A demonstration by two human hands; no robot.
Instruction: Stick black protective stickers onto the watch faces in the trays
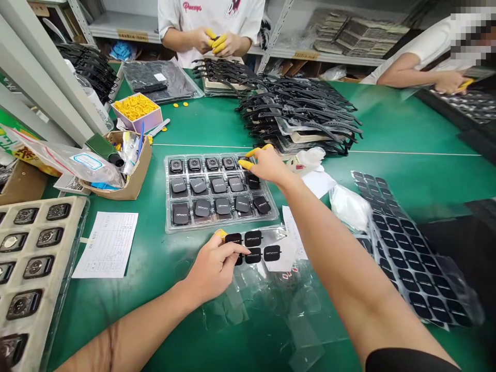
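A clear plastic tray (pixel 170 226) lies ahead of me with smartwatch cases in its compartments. The back row shows round sensor backs, such as one watch case (pixel 194 164); black square films (pixel 220 205) with pale lettering cover those in the two nearer rows. My right hand (pixel 267 164), wearing yellow finger cots, reaches over the tray's back right corner. Its thumb and fingertip close around the watch case there, which they partly hide. My left hand (pixel 213 263) pinches a clear sheet of black film stickers (pixel 253 254) just in front of the tray.
A foam tray (pixel 77 217) of watch cases stands at left. Behind are a box of yellow finger cots (pixel 135 107), a cardboard box (pixel 134 188) and stacked black straps (pixel 298 111). Sticker sheets (pixel 411 253) lie right. Two people work across the table (pixel 209 132).
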